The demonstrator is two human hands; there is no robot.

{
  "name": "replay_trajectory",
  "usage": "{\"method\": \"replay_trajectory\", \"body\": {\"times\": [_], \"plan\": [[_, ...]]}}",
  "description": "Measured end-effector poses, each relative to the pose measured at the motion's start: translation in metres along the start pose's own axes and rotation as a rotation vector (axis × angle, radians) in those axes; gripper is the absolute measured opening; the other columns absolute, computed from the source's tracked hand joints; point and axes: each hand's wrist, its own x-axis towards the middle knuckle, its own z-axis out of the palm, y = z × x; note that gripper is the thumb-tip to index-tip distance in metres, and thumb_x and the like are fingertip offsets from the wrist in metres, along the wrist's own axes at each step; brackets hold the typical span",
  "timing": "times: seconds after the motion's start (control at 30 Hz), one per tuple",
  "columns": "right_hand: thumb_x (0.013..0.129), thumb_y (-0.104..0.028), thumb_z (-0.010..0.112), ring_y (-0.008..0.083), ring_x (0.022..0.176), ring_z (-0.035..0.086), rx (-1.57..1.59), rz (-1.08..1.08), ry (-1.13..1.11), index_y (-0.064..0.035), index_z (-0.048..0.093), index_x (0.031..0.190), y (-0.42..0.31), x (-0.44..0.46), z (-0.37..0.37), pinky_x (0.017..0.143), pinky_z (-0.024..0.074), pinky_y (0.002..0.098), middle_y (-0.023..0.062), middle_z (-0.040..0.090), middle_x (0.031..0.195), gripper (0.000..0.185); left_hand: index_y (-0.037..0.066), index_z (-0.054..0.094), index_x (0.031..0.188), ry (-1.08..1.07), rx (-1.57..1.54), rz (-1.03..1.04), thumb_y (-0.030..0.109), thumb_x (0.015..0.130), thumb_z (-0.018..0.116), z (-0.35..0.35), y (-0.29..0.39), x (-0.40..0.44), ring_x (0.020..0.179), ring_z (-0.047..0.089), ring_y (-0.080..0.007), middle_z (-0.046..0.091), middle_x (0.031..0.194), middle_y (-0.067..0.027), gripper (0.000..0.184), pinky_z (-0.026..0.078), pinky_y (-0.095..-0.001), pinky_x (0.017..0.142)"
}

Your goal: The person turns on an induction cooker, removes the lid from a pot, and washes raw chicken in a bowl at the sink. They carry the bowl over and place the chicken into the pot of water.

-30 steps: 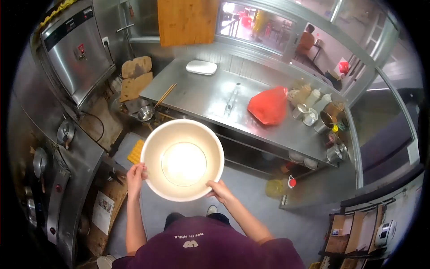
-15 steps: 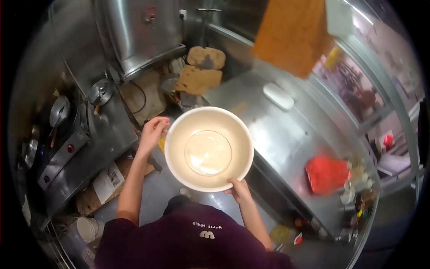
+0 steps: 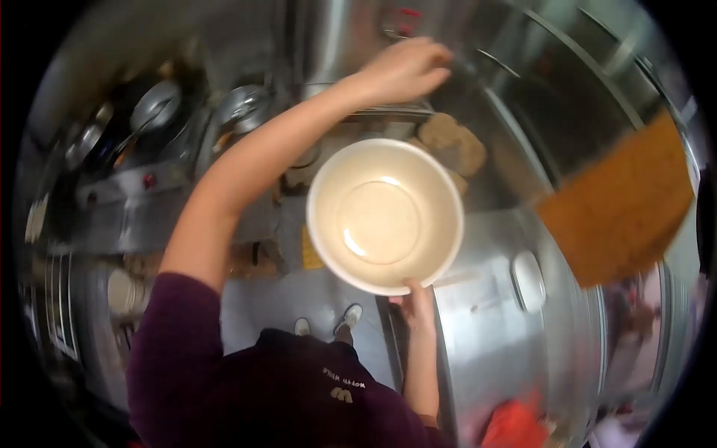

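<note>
My right hand [image 3: 414,302] grips the near rim of a large cream bowl [image 3: 381,224], thumb over the edge and fingers underneath. The bowl is held up over the floor with its inside facing me; a ring shows at its bottom. My left hand [image 3: 411,69] is stretched out beyond the bowl, slightly blurred, with its thumb apart from the bent fingers and nothing seen in it. Just above it, on a steel tank, is a tap with a red handle [image 3: 407,13]. The hand and tap appear apart.
On the left, a stove [image 3: 134,183] carries several pans, one a wok [image 3: 155,106]. The steel counter [image 3: 485,299] on the right holds a white oblong container [image 3: 529,281] and a red bag [image 3: 514,425]. An orange-brown board [image 3: 624,201] hangs above it.
My left hand has left the bowl's side and reached up and right towards the tap. The view has turned left, and the bowl, still in my right hand, appears a little higher and further right.
</note>
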Motion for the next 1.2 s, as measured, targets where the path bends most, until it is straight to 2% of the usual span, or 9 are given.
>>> {"method": "replay_trajectory", "body": {"times": [0.1,0.2,0.27,0.37,0.43,0.8,1.07,1.1,1.2], "plan": [[0.075,-0.006,0.051,0.0236,0.075,0.061,-0.032,0.074,-0.117,0.0076,0.040,0.114,-0.019,0.048,0.012,0.044,0.0536,0.0260,0.0177,0.054,0.100,0.042,-0.001,0.051,0.106,0.056,0.198,-0.089,0.024,0.076,0.054,0.022,-0.038,0.032,0.102,0.047,-0.0343,0.052,0.102,-0.0197,0.039,0.040,-0.0407,0.086],[0.075,-0.007,0.052,0.0239,0.074,0.061,-0.046,0.125,-0.210,0.0074,0.040,0.113,-0.038,0.099,0.011,0.046,0.0548,0.0276,0.0174,0.054,0.100,0.042,0.000,0.045,0.112,0.035,0.439,-0.292,0.022,0.073,0.057,0.045,-0.077,0.067,0.111,0.040,-0.0321,0.043,0.118,-0.0156,0.047,0.042,-0.0469,0.083],[0.075,-0.007,0.053,0.0243,0.074,0.061,-0.046,0.135,-0.245,0.0071,0.040,0.112,-0.052,0.128,0.013,0.047,0.0553,0.0282,0.0171,0.054,0.099,0.042,0.001,0.046,0.111,-0.004,0.599,-0.327,0.023,0.075,0.057,0.055,-0.103,0.086,0.109,0.042,-0.0287,0.045,0.116,-0.0134,0.044,0.043,-0.0438,0.080],[0.075,-0.007,0.054,0.0254,0.074,0.061,-0.060,0.133,-0.310,0.0056,0.041,0.111,-0.060,0.144,0.016,0.048,0.0562,0.0297,0.0166,0.055,0.098,0.040,0.003,0.062,0.092,-0.125,0.530,-0.459,0.022,0.070,0.058,0.052,-0.112,0.093,0.107,0.045,-0.0252,0.053,0.107,-0.0116,0.029,0.043,-0.0443,0.080],[0.075,-0.007,0.054,0.0251,0.074,0.061,-0.058,0.135,-0.315,0.0060,0.042,0.110,-0.066,0.152,0.026,0.048,0.0563,0.0296,0.0165,0.056,0.097,0.039,0.005,0.058,0.099,-0.046,0.655,-0.309,0.025,0.076,0.056,0.055,-0.115,0.086,0.105,0.047,-0.0243,0.053,0.105,-0.0099,0.031,0.047,-0.0411,0.075],[0.075,-0.008,0.054,0.0262,0.081,0.060,-0.084,0.150,-0.288,0.0093,0.042,0.110,-0.069,0.187,0.061,0.054,0.0556,0.0307,0.0179,0.054,0.100,0.041,0.002,0.063,0.086,-0.159,0.618,-0.354,0.012,0.071,0.052,0.033,-0.112,0.083,0.095,0.054,-0.0285,0.059,0.092,-0.0135,0.021,0.050,-0.0388,0.072],[0.077,-0.008,0.051,0.0250,0.072,0.060,-0.083,0.078,-0.332,0.0095,0.040,0.106,-0.077,0.181,0.079,0.051,0.0555,0.0271,0.0189,0.053,0.095,0.036,0.005,0.060,0.086,0.087,0.543,-0.151,0.019,0.079,0.048,0.038,-0.112,0.059,0.093,0.053,-0.0273,0.058,0.089,-0.0112,0.020,0.048,-0.0383,0.074],[0.078,-0.010,0.050,0.0272,0.083,0.060,-0.119,0.086,-0.338,0.0126,0.038,0.113,-0.077,0.185,0.076,0.056,0.0558,0.0284,0.0192,0.052,0.105,0.043,0.005,0.061,0.085,0.111,0.529,-0.130,0.020,0.079,0.048,0.039,-0.112,0.057,0.092,0.053,-0.0270,0.059,0.088,-0.0109,0.021,0.048,-0.0383,0.074],[0.079,-0.009,0.049,0.0271,0.084,0.059,-0.114,0.100,-0.340,0.0132,0.037,0.113,-0.076,0.187,0.077,0.056,0.0558,0.0287,0.0203,0.051,0.106,0.043,0.005,0.061,0.081,0.165,0.498,-0.091,0.023,0.079,0.050,0.039,-0.110,0.050,0.089,0.054,-0.0263,0.059,0.085,-0.0102,0.021,0.048,-0.0380,0.072]]}}
